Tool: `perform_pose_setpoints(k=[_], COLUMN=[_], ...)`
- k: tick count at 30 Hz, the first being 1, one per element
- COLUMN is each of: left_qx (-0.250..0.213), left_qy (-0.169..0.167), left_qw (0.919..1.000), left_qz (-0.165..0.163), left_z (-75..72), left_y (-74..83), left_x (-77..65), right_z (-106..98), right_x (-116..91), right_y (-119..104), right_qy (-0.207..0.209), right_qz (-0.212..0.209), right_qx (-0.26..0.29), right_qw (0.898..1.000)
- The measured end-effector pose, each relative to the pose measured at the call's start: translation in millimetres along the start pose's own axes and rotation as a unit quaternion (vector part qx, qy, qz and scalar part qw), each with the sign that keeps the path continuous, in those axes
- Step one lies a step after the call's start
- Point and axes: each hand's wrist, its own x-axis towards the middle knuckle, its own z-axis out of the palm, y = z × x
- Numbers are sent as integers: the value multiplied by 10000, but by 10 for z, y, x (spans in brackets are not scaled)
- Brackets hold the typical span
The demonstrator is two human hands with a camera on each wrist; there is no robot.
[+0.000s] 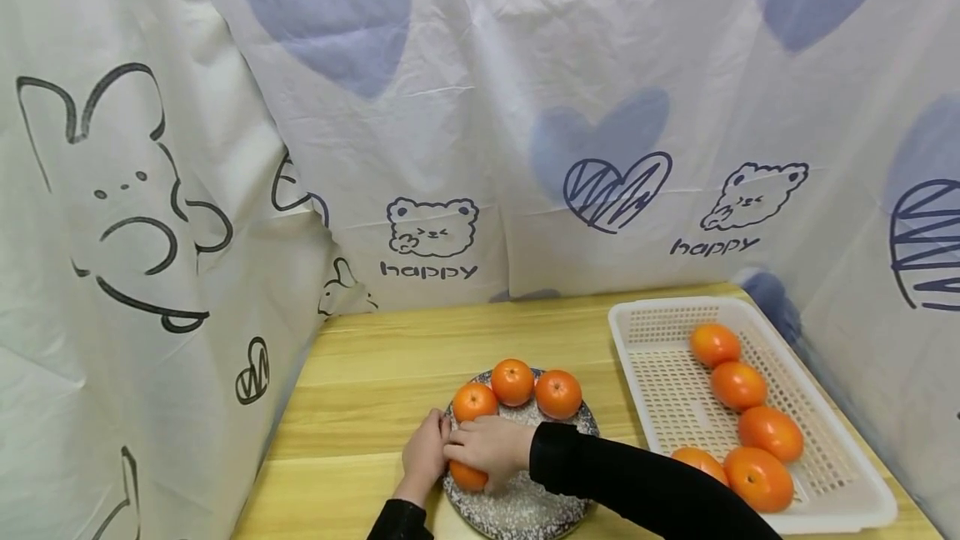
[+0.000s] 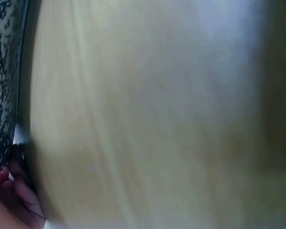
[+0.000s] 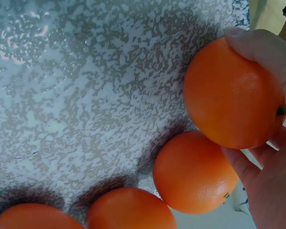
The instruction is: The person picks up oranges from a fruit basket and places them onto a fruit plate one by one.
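My right hand [image 1: 491, 444] reaches over the left side of a round speckled plate [image 1: 525, 507] and grips an orange [image 1: 468, 476]. In the right wrist view, thumb and fingers curl around this orange [image 3: 233, 95], which touches a neighbouring orange [image 3: 195, 171]. Along the far rim sit three more oranges, at the left [image 1: 475, 401], the middle [image 1: 513, 382] and the right [image 1: 558, 394]. My left hand [image 1: 425, 452] holds the plate's left edge, its fingers curled at the underside of the rim in the left wrist view.
To the right stands a white perforated plastic basket [image 1: 660, 390] with several oranges [image 1: 738, 386] inside. My right sleeve [image 1: 637, 473] passes in front of its near left corner. A wood-grain table [image 1: 360, 390] lies beneath, and a printed white cloth [image 1: 502, 123] hangs behind and at both sides.
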Motion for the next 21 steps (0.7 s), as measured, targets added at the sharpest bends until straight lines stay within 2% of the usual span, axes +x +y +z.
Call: perform_pose_setpoints(k=[8,21], left_qx=[22,85], left_qy=[-14,78], left_qw=[10000,9998], left_qz=[56,153], left_z=[-27,17], left_y=[22,-12], left_x=[-3,31], right_z=[28,137], right_x=[2,-30], right_y=[22,57], right_qy=[75,706], right_qz=[4,-106], right_qx=[-2,-295], right_qw=[10000,9970])
